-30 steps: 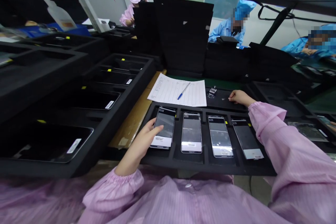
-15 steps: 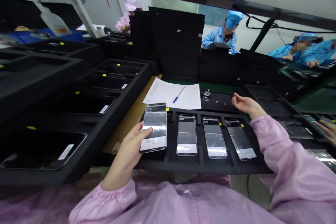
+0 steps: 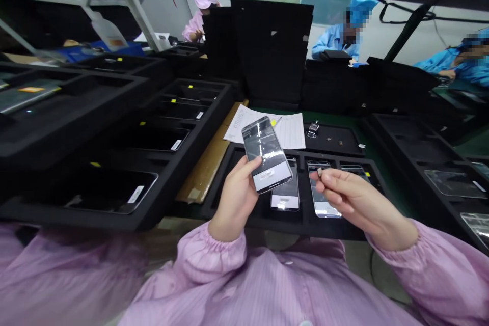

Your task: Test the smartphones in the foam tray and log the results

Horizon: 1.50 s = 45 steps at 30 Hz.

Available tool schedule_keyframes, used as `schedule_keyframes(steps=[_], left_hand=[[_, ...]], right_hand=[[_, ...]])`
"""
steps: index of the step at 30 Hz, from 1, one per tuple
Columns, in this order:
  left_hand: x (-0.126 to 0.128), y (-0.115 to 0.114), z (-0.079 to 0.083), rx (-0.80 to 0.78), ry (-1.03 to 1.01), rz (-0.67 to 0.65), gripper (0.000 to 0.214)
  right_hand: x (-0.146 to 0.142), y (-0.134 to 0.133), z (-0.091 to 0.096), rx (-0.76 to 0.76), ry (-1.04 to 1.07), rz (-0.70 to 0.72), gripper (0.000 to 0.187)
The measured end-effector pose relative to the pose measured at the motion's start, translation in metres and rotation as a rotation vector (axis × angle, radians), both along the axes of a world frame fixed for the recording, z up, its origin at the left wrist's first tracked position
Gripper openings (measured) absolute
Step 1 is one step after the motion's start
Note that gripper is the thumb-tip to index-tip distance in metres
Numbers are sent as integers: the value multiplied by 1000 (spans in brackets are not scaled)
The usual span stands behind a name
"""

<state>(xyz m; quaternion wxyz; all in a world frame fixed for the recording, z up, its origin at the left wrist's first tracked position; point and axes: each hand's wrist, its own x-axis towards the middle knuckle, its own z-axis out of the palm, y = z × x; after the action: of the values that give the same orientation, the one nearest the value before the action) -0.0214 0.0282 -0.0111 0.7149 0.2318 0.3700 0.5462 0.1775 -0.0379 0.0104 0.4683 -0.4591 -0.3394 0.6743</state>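
My left hand (image 3: 235, 196) is closed around a phone (image 3: 266, 154) with a lit screen, held tilted above the black foam tray (image 3: 301, 221). My right hand (image 3: 349, 197) is close beside it, thumb and forefinger pinched on a tiny piece (image 3: 319, 175) too small to name. Below the hands, three more phones lie in the tray's slots: one (image 3: 286, 198) partly under the held phone, one (image 3: 324, 204) under my right fingers, and one (image 3: 353, 169) at the right, mostly hidden.
A paper form (image 3: 290, 130) with a pen lies beyond the tray, next to a small metal clip (image 3: 314, 128). Black trays with phones (image 3: 153, 137) are stacked at left, more trays (image 3: 439, 163) at right. Upright black foam sheets (image 3: 275, 51) stand behind. Co-workers in pink and blue work beyond.
My left hand has lifted the leftmost phone out of its slot and up toward me. My right hand has come from the far black pad to beside the phone, pinching a tiny piece.
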Motion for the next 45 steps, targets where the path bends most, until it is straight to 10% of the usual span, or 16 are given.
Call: schedule_keyframes(steps=[10, 19, 28, 37, 41, 45], left_hand=[[24, -21, 2, -2, -110, 24, 20], [23, -32, -1, 138, -53, -12, 27], [30, -51, -7, 190, -29, -14, 31], [-52, 4, -31, 145, 338, 123, 69], [-96, 27, -47, 91, 657, -84, 64], [-85, 28, -49, 234, 910, -112, 47]], right_hand=[[-46, -39, -35, 335, -460, -223, 37], [-51, -32, -35, 334, -473, -165, 43], [-56, -32, -61, 489, -689, -393, 45], [-19, -12, -63, -145, 217, -268, 20], [-3, -14, -65, -228, 262, -307, 31], [-4, -16, -68, -205, 208, -279, 31]])
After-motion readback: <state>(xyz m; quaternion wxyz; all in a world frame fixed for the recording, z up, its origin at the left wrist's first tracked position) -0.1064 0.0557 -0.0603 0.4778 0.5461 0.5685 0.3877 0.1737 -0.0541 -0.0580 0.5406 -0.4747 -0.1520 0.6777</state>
